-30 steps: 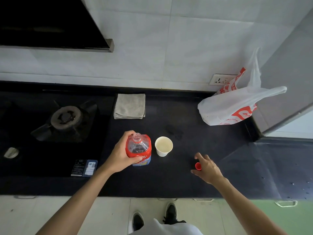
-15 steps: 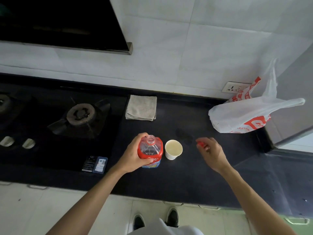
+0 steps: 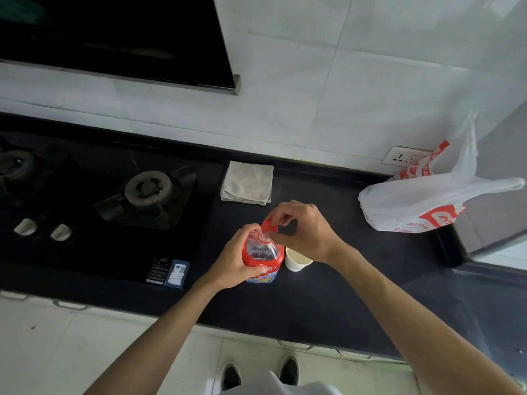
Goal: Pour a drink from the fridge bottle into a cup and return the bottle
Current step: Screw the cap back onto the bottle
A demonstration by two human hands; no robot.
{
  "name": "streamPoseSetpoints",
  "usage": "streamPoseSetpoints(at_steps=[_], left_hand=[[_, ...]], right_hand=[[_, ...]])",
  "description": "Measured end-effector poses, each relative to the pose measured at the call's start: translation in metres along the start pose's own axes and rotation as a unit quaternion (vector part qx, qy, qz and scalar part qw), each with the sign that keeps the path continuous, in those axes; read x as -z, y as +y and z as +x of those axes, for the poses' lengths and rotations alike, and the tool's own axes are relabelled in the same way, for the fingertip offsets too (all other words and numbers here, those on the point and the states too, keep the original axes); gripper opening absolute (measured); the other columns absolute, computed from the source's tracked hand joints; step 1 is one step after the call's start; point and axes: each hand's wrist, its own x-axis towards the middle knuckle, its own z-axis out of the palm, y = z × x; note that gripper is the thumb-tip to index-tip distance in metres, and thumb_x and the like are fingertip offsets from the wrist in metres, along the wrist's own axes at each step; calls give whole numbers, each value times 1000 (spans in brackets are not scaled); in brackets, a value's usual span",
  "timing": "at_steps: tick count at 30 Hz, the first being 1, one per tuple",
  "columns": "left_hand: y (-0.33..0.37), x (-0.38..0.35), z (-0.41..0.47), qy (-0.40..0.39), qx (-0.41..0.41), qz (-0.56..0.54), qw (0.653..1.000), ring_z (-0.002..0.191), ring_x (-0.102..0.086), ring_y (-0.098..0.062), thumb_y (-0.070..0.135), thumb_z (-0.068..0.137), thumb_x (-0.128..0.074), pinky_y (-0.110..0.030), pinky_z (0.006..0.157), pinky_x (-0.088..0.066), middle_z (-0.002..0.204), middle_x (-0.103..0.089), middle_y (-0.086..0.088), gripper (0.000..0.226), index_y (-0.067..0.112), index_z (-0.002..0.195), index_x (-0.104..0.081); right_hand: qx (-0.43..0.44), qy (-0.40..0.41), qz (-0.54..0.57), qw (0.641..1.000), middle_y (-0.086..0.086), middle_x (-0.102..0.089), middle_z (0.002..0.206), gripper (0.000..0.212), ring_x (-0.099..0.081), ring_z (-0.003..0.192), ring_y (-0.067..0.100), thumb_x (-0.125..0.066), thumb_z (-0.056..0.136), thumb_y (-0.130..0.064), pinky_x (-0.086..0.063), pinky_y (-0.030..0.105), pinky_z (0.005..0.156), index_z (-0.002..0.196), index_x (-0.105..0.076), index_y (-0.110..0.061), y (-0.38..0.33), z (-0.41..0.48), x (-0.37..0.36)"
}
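The bottle point(image 3: 263, 256) stands upright on the dark tabletop point(image 3: 328, 303), with the left hand point(image 3: 236, 259) closed around its red label as a firm grip. The right hand point(image 3: 306, 230) pinches the red cap point(image 3: 269, 225) between thumb and fingers, just above the open bottle mouth and a little tilted. The white cup point(image 3: 296, 262) stands just beside the bottle, partly hidden under the right wrist
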Motion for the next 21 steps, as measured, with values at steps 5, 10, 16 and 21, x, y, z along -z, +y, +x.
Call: streamPoseSetpoints(at_steps=[5, 10, 16, 21], left_hand=[[-5, -2, 0, 2, -2, 5, 1000, 126, -54, -19, 21, 68, -89, -41, 96, -56, 133, -51, 4, 91, 29, 141, -36], [-5, -3, 0, 5, -3, 10, 1000, 126, -54, -15, 25, 68, -88, -38, 98, -55, 134, -50, 6, 90, 34, 139, -35], [-10, -3, 0, 6, 7, 11, 1000, 125, -55, -17, 29, 66, -89, -41, 96, -56, 132, -52, 3, 94, 25, 143, -35], [-11, -3, 1, 6, 15, 19, 1000, 124, -55, -15, 32, 66, -89, -40, 95, -57, 132, -51, 4, 94, 27, 142, -35]], right_hand=[[37, -70, -50, 996, -4, -69, 95, 16, -62, 87, 7, -75, 85, -19, -54, 21, 79, 99, -70, -13, -1, 5, 4], [81, -132, -140, 978, -3, -66, 110, 26, -61, 95, 9, -70, 90, -20, -53, 20, 84, 116, -69, -17, -5, 11, 7], [155, -181, -224, 945, 0, -67, 114, 25, -58, 103, 14, -68, 91, -15, -50, 22, 87, 116, -69, -16, -14, 20, 9], [193, -229, -295, 907, 2, -69, 112, 24, -59, 105, 19, -70, 90, -19, -54, 33, 91, 114, -70, -13, -22, 26, 9]])
